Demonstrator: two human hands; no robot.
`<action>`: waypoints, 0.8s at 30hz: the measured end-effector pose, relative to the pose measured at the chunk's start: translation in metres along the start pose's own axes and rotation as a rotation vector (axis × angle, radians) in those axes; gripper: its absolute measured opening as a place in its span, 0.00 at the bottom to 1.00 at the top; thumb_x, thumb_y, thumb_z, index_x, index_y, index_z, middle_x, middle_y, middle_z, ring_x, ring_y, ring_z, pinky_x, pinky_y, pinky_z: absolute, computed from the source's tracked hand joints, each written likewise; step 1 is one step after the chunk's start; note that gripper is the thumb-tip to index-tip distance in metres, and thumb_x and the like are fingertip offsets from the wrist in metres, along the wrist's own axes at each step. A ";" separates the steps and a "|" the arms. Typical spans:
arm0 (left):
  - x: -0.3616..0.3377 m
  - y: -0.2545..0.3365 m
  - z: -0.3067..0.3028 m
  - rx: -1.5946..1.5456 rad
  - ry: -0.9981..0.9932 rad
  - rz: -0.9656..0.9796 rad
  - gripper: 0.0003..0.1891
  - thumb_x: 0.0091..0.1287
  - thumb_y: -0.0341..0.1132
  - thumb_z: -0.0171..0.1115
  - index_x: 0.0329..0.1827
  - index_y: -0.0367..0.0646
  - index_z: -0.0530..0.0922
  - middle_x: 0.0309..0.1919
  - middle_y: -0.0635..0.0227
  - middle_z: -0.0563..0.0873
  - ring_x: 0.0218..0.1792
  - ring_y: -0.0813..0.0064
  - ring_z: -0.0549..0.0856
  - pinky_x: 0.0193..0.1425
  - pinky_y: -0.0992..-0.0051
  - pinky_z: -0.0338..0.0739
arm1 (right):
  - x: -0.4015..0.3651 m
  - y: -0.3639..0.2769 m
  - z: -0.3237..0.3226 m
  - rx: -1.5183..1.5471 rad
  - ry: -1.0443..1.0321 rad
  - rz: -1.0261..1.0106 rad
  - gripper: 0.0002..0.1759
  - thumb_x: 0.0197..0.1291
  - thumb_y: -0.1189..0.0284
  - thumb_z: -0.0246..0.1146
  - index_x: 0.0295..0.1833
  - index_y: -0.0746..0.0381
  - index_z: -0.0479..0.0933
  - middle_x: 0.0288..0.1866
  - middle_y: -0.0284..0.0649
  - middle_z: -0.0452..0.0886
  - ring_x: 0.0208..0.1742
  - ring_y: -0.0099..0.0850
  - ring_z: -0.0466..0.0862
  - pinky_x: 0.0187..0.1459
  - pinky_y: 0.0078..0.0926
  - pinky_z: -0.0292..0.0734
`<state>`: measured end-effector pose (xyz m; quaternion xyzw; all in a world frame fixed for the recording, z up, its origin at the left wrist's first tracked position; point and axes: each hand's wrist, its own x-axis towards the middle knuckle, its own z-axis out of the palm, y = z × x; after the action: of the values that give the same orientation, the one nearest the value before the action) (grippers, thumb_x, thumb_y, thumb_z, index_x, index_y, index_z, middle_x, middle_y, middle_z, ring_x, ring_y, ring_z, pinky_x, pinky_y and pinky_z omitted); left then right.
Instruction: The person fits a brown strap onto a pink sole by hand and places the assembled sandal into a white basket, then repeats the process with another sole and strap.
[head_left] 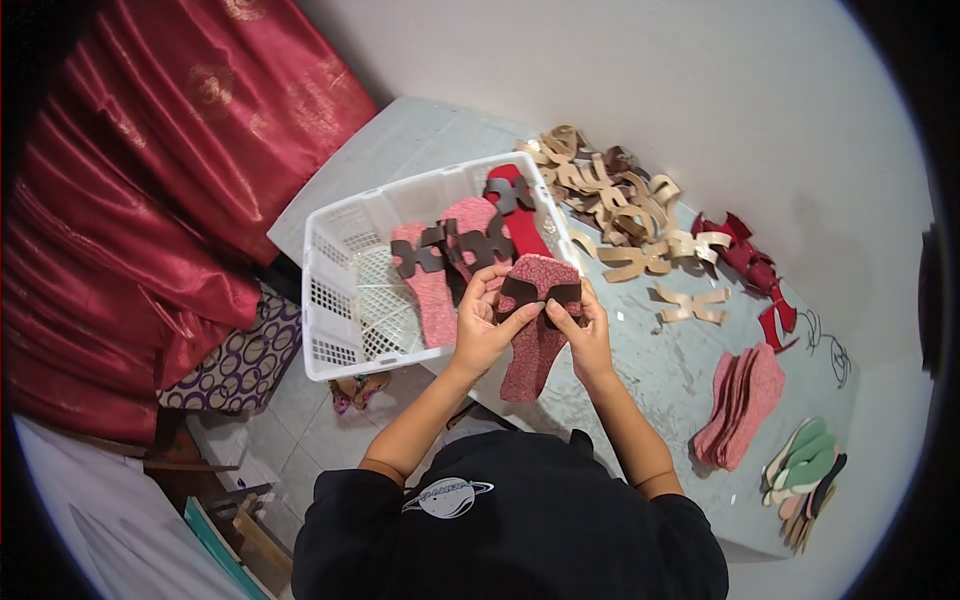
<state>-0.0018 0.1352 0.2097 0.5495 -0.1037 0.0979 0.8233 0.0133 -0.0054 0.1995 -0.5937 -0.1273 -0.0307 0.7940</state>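
Both hands hold a pinkish-red patterned sandal sole (526, 375) with a dark brown strap (518, 292) across its upper part. My left hand (485, 325) grips its left edge, thumb pressed on the strap near the middle. Gripping the right edge, my right hand (588, 330) has its thumb beside the other one on the strap. Most fingertips are hidden behind the sole. Just left of the hands is a white plastic basket (310, 345). Inside it lie several strapped sandals, among them a pink one (436, 310) and a red one (524, 232).
A grey table (640, 385) carries a heap of beige and brown straps (610, 205), dark red straps (750, 262) and a single beige strap (692, 305). To the right sit stacked pink soles (738, 405) and green and black pieces (808, 458). A red curtain (160, 200) hangs left.
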 end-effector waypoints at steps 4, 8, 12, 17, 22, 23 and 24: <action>0.020 0.021 -0.029 0.041 0.050 -0.017 0.25 0.56 0.20 0.64 0.55 0.36 0.65 0.43 0.63 0.81 0.45 0.78 0.81 0.50 0.78 0.76 | 0.026 0.006 0.030 -0.017 -0.042 -0.004 0.13 0.53 0.69 0.66 0.42 0.64 0.78 0.47 0.38 0.73 0.54 0.30 0.69 0.58 0.28 0.59; 0.036 0.031 -0.055 0.077 0.089 0.044 0.25 0.56 0.20 0.63 0.56 0.35 0.65 0.45 0.62 0.80 0.45 0.77 0.80 0.52 0.78 0.75 | 0.052 0.013 0.052 -0.192 -0.089 -0.064 0.12 0.53 0.68 0.66 0.40 0.62 0.79 0.47 0.38 0.74 0.56 0.32 0.67 0.59 0.30 0.57; 0.055 0.037 -0.080 0.001 0.186 0.029 0.24 0.57 0.19 0.62 0.56 0.35 0.65 0.45 0.62 0.79 0.46 0.77 0.80 0.52 0.78 0.75 | 0.074 0.017 0.065 -0.386 -0.199 -0.107 0.13 0.53 0.66 0.65 0.42 0.61 0.78 0.49 0.39 0.74 0.57 0.36 0.67 0.60 0.33 0.57; 0.078 0.046 -0.128 0.004 0.329 -0.019 0.21 0.59 0.21 0.62 0.54 0.37 0.65 0.44 0.62 0.81 0.45 0.77 0.81 0.50 0.78 0.75 | 0.087 0.024 0.079 -0.572 -0.144 -0.229 0.13 0.54 0.67 0.64 0.44 0.59 0.78 0.49 0.40 0.75 0.57 0.38 0.68 0.61 0.35 0.56; 0.091 0.020 -0.177 0.043 0.425 -0.049 0.22 0.59 0.23 0.62 0.54 0.38 0.64 0.41 0.61 0.82 0.42 0.77 0.81 0.48 0.79 0.75 | 0.086 0.036 0.089 -0.607 -0.131 -0.220 0.13 0.54 0.68 0.64 0.45 0.58 0.78 0.49 0.41 0.74 0.56 0.38 0.69 0.61 0.36 0.56; 0.091 0.006 -0.187 0.080 0.426 -0.054 0.22 0.59 0.23 0.63 0.54 0.38 0.64 0.40 0.62 0.82 0.41 0.78 0.81 0.46 0.80 0.76 | 0.086 0.041 0.089 -0.634 -0.143 -0.224 0.13 0.54 0.68 0.64 0.45 0.59 0.78 0.49 0.41 0.74 0.56 0.38 0.69 0.60 0.35 0.57; 0.091 -0.001 -0.192 0.118 0.427 -0.058 0.21 0.59 0.23 0.63 0.53 0.38 0.64 0.39 0.62 0.83 0.39 0.80 0.81 0.43 0.81 0.76 | 0.086 0.044 0.090 -0.661 -0.155 -0.228 0.13 0.54 0.68 0.64 0.45 0.59 0.78 0.49 0.41 0.74 0.56 0.39 0.69 0.60 0.35 0.58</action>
<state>0.0976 0.3165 0.1627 0.5664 0.0949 0.1942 0.7953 0.0901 0.1021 0.2027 -0.8009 -0.2356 -0.1135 0.5386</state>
